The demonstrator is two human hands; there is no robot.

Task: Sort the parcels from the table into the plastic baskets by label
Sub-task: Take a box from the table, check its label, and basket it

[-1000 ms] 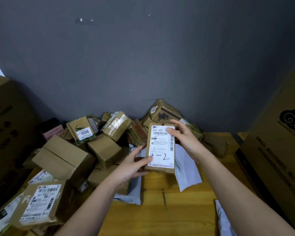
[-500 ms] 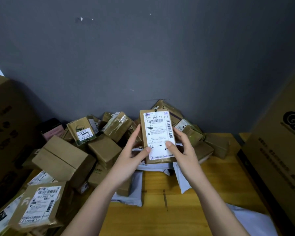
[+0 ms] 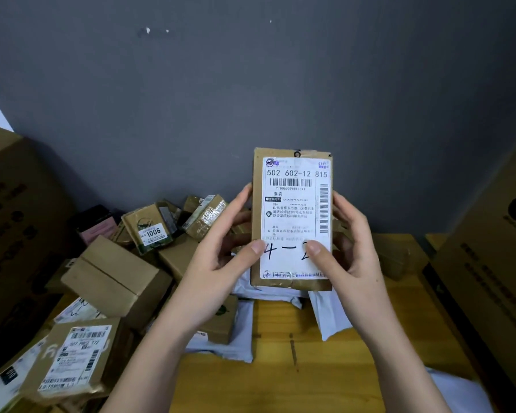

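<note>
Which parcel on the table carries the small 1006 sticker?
The greenish-printed box at the back left of the pile, tilted toward the camera. The other labelled parcels carry full shipping labels instead.

Both forearms reach up from bottom, converging at centre. Left hand raised, palm toward camera, fingers curled behind the parcel, thumb pressed on its front lower left. Right hand mirrors it: fingers wrapped round right edge, thumb on front lower right. Wrists bare, roughly level.
</note>
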